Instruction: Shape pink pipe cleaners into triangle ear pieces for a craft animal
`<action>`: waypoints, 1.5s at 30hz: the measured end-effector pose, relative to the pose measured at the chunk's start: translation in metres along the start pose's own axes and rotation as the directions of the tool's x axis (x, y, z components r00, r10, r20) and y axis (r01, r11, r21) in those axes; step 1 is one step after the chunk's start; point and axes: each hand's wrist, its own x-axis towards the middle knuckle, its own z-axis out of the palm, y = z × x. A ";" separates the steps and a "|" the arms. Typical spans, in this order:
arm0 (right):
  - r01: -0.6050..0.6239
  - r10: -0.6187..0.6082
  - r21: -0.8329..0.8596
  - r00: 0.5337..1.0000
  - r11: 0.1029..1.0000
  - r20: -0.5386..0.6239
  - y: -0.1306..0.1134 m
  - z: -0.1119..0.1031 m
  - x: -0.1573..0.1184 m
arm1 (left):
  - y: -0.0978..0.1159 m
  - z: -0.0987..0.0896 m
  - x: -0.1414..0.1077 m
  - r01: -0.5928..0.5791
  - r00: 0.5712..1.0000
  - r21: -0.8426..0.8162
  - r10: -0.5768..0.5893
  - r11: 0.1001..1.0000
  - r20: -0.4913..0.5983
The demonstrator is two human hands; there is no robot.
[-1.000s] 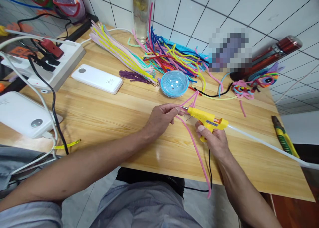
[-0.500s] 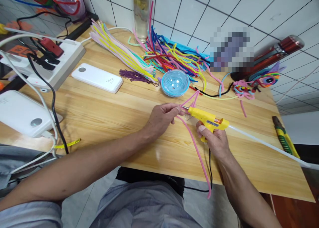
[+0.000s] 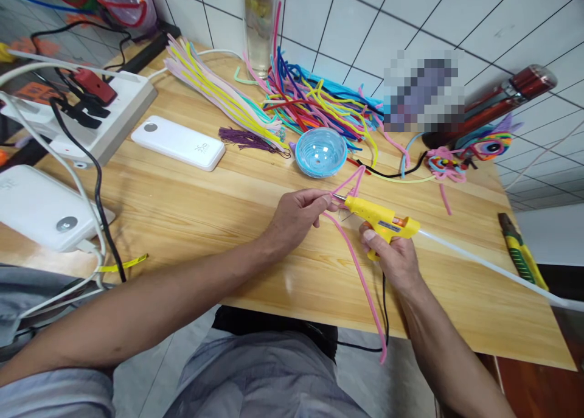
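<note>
— Next to nothing has moved since the earlier frame; both hands and the glue gun [image 3: 371, 213] look just as they did

— Where's the pink stem [image 3: 357, 264], then?

— Over the middle of the table [image 3: 205, 205], pinched between left thumb and fingers, its far part bent into a pointed loop [image 3: 350, 178]

— That's the left hand [image 3: 298, 218]; and the right hand [image 3: 395, 257]?

— Wrapped round the gun's handle, nozzle [image 3: 339, 197] at the pinch; whether glue flows, I can't tell

— How far along?

— The bend looks made, I'd judge; the joint seems unfinished, and the long near tail unshaped

— Farther out?

— A blue bowl [image 3: 321, 153] just beyond, heaped coloured stems [image 3: 314, 104] behind it, a pink looped piece [image 3: 447, 164] far right
</note>
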 end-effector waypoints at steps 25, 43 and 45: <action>-0.020 0.020 0.001 0.999 1.000 -0.032 -0.002 0.002 0.000 | 0.000 0.002 0.000 0.018 0.999 0.002 -0.018 1.000 -0.027; -0.004 0.003 -0.035 1.000 0.999 -0.015 -0.004 0.003 0.000 | 0.001 0.001 0.000 0.009 1.000 0.006 -0.009 1.000 -0.007; 0.001 -0.002 -0.031 1.000 1.000 -0.025 -0.003 0.002 0.000 | 0.001 0.001 -0.001 0.009 1.000 0.008 -0.009 1.000 -0.012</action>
